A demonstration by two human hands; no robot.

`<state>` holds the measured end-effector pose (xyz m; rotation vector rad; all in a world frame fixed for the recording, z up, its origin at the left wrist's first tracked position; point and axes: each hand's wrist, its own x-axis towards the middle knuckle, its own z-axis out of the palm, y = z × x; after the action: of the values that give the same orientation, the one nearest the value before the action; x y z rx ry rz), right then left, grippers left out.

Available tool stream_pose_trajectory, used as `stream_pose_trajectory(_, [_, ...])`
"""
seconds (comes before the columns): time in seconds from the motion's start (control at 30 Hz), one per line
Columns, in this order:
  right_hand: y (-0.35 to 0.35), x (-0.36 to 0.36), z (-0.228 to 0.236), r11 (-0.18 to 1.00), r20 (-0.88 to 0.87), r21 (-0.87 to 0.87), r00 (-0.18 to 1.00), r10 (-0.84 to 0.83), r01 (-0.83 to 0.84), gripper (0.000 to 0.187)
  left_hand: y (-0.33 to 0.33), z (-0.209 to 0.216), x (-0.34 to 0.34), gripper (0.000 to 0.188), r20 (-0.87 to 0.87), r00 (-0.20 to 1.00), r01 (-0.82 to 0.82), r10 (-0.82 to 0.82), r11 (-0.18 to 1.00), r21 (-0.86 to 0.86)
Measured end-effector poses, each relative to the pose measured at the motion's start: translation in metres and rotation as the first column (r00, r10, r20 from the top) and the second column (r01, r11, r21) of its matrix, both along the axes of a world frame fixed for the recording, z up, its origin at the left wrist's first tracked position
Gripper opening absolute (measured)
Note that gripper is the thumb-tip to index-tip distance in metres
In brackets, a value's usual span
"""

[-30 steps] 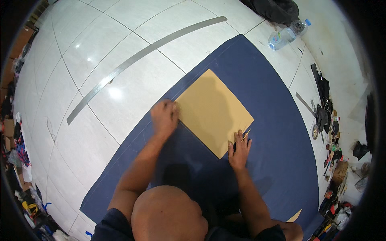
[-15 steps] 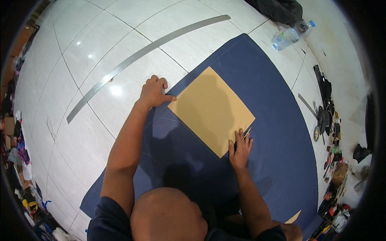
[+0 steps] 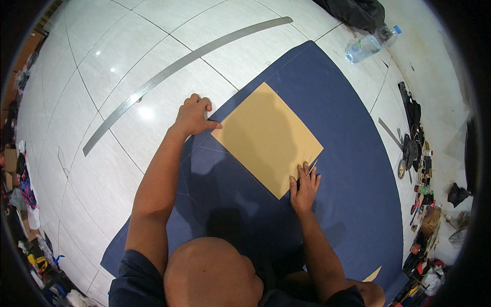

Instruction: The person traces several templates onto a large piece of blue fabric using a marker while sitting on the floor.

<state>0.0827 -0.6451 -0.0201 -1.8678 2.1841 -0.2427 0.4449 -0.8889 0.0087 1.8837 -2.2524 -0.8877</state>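
A tan rectangular card (image 3: 268, 135) lies flat on dark blue cloth (image 3: 353, 204) that is spread over the floor. My left hand (image 3: 193, 116) is at the cloth's upper left edge; its thumb touches the card's left corner while the spread fingers reach past the edge onto the tiles. At the card's lower right side rests my right hand (image 3: 305, 189), with fingertips on the card and cloth. A thin yellow pencil-like stick (image 3: 313, 167) is tucked between its fingers. Faint pale lines run across the cloth near the card.
A long metal ruler (image 3: 192, 57) lies on the white tiles (image 3: 148, 107) beyond my left hand. A plastic bottle (image 3: 364, 48) and a black bag (image 3: 358, 15) are at the upper right. Assorted items (image 3: 427, 225) line the wall, and a tan scrap (image 3: 372, 275) is at the lower right.
Both hands and the card keep their places on the cloth. The whole view has shifted very slightly.
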Motion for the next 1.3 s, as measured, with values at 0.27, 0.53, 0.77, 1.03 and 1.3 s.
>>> stream_pose_trajectory(0.27, [0.0022,-0.0005,0.0006,0.999,0.028,-0.053,1.000,0.012,-0.010,0.052,-0.0024,-0.0068,0.0035,0.061,-0.003,1.000,0.023,-0.023,1.000,-0.015])
stream_pose_trajectory(0.53, [0.0022,-0.0012,0.0003,0.998,0.046,-0.067,0.999,0.015,-0.012,0.051,-0.0028,-0.0060,0.0044,0.060,0.001,0.999,0.037,-0.037,0.999,-0.021])
stream_pose_trajectory(0.77, [0.0016,-0.0029,-0.0019,0.998,0.034,-0.065,0.999,0.013,-0.011,0.052,-0.0049,-0.0067,0.0036,0.059,0.012,0.999,0.042,-0.042,0.999,-0.030])
stream_pose_trajectory(1.03, [0.0024,-0.0026,-0.0020,0.998,0.056,-0.071,0.998,0.007,-0.003,0.052,-0.0018,0.0015,-0.0039,0.058,0.032,0.999,-0.006,0.005,1.000,0.023])
stream_pose_trajectory(1.3, [0.0026,-0.0023,-0.0026,0.997,0.071,-0.076,0.997,0.014,-0.008,0.053,-0.0017,-0.0011,0.0032,0.060,-0.008,1.000,0.027,-0.027,1.000,-0.004])
